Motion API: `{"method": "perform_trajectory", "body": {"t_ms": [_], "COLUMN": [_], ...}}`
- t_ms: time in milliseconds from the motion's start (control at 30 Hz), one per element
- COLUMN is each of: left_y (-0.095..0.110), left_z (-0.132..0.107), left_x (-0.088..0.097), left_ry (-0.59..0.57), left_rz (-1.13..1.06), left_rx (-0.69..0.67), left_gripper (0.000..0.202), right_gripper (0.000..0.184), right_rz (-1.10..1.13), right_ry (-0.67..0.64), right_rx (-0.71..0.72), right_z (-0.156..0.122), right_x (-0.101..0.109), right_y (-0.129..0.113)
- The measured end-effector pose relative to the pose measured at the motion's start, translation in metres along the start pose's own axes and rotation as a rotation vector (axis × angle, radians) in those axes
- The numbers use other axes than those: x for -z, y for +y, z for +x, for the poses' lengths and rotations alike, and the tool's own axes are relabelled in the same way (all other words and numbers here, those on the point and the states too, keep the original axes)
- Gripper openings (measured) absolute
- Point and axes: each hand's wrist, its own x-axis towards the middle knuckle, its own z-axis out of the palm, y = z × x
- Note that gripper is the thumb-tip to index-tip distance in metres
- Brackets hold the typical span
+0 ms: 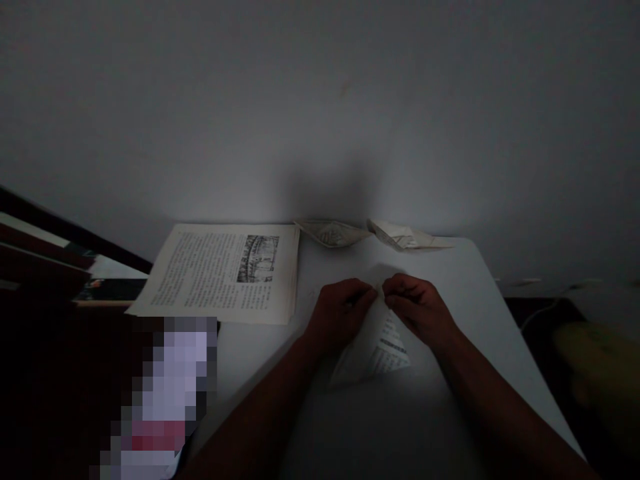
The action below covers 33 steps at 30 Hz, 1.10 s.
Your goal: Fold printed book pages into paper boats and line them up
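A folded sheet of printed paper [383, 350] hangs between my hands, with its narrow tip up and its wide edge toward me. My left hand [340, 312] pinches the tip from the left side. Close beside it, my right hand [420, 305] pinches the same tip from the right, thumb against fingers. Behind my hands, two folded paper boats stand by the wall: the left paper boat [333, 233] and the right paper boat [407, 237]. My fingers hide part of the paper's tip.
A stack of printed pages [200, 273] with a dark picture lies at the left back of the white table [455, 267]. A blurred-out device with a bright screen [170, 380] is at the left edge. A grey wall [320, 100] rises directly behind the table.
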Motion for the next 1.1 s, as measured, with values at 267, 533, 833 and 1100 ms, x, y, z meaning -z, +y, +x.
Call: {"method": "perform_trajectory", "body": {"t_ms": [267, 533, 833, 1100], "left_y": [0.001, 0.005, 0.001, 0.003], "left_z": [0.000, 0.000, -0.001, -0.001], "left_x": [-0.005, -0.006, -0.007, -0.005], "left_ry": [0.102, 0.063, 0.108, 0.069], "left_rz": [-0.084, -0.143, -0.158, -0.172], "left_rx": [-0.035, -0.007, 0.107, 0.047], "left_gripper": [0.014, 0.013, 0.016, 0.009], "right_gripper": [0.005, 0.003, 0.013, 0.022], "right_rz": [-0.036, -0.015, -0.089, -0.154], "right_ry": [0.090, 0.171, 0.178, 0.131], "right_rx": [0.006, 0.027, 0.037, 0.019], "right_z": [0.001, 0.002, 0.001, -0.001], "right_x": [-0.006, -0.010, -0.019, -0.017], "right_y": [0.002, 0.002, -0.006, -0.007]}}
